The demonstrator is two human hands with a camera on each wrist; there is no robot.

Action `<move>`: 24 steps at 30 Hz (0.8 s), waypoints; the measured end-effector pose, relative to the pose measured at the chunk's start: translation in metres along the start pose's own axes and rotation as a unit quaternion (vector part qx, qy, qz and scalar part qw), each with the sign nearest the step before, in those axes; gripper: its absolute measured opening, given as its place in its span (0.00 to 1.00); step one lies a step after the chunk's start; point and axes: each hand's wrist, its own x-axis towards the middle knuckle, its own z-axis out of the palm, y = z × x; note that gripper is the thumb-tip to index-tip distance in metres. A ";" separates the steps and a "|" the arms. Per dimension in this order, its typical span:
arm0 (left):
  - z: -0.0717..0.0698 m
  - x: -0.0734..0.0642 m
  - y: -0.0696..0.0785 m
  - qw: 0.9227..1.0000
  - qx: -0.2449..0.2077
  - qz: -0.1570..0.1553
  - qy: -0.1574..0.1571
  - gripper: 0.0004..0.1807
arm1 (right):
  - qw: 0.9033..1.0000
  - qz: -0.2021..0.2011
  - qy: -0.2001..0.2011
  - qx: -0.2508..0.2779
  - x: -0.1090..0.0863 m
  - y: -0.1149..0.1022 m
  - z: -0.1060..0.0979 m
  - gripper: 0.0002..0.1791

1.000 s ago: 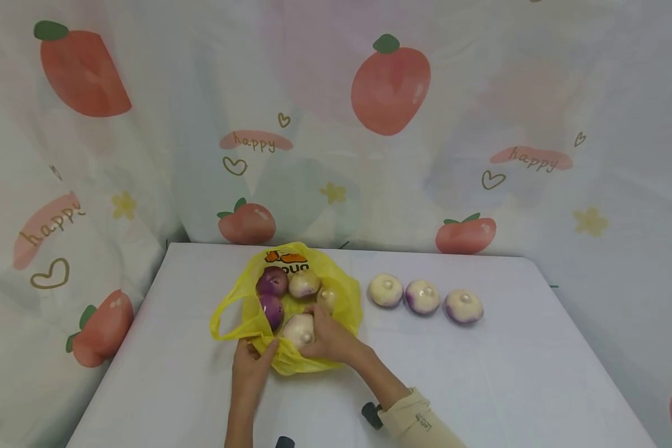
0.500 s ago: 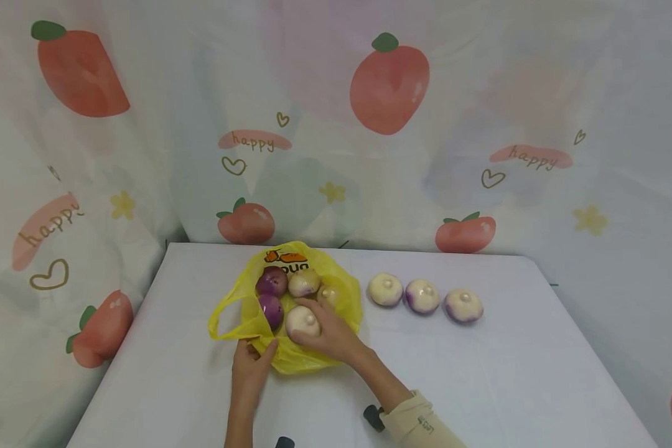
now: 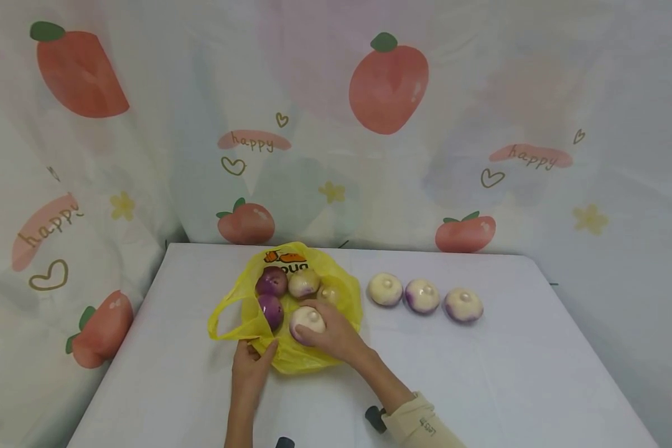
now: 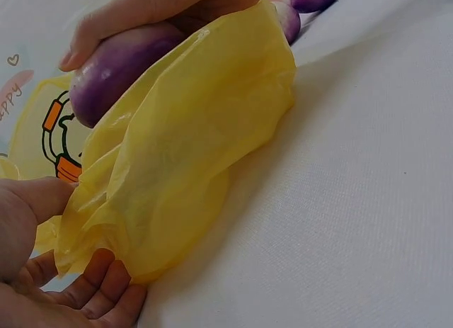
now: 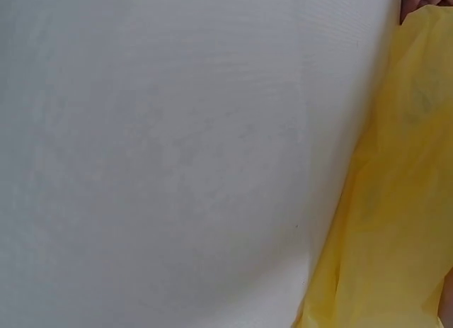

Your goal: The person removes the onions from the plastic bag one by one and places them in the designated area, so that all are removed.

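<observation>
A yellow plastic bag (image 3: 344,292) lies with its mouth spread on the white table. My left hand (image 3: 251,368) pinches the near rim between thumb and fingers; the left wrist view shows the gathered plastic (image 4: 191,129) there. With my right hand (image 3: 338,336) I grip a purple-and-white onion (image 3: 309,318), thumb and fingers curled around its sides, over the bag's mouth. Inside the bag are two purple onions (image 3: 272,282) on the left and two pale ones (image 3: 304,283) toward the back and right. The right wrist view shows mostly table and the bag's side (image 5: 396,186).
Right of the bag, three pale onions with purple undersides (image 3: 422,296) stand in a row on the white table (image 3: 481,386). A fruit-print cloth (image 3: 313,124) hangs behind the table and along its left. Dark camera parts (image 3: 376,419) show near my wrists.
My right hand has lifted the onion slightly and shifted it a little up and right from the near part of the bag. My left hand keeps its hold on the rim.
</observation>
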 end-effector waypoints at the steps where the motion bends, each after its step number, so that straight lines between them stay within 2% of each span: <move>1: 0.000 0.000 0.000 1.000 0.001 0.000 0.001 0.30 | 1.000 0.003 0.000 -0.005 0.000 0.001 0.000 0.30; 6: 0.000 -0.001 0.000 1.000 0.007 0.001 0.003 0.30 | 0.999 0.027 0.003 -0.030 -0.003 0.003 0.000 0.29; 11: -0.001 -0.001 -0.001 1.000 0.010 0.004 0.002 0.30 | 0.998 0.037 0.046 -0.020 -0.005 0.006 -0.001 0.33; 15: -0.001 -0.001 -0.002 1.000 0.013 0.002 0.001 0.30 | 0.996 0.025 0.083 -0.035 -0.007 0.008 -0.002 0.43; 18: -0.001 -0.001 -0.003 1.000 0.012 0.001 0.002 0.30 | 0.994 0.002 0.092 -0.055 -0.008 0.010 -0.002 0.48; 24: 0.000 -0.001 -0.003 1.000 0.012 0.002 0.002 0.31 | 0.993 -0.010 0.105 -0.061 -0.010 0.008 -0.001 0.47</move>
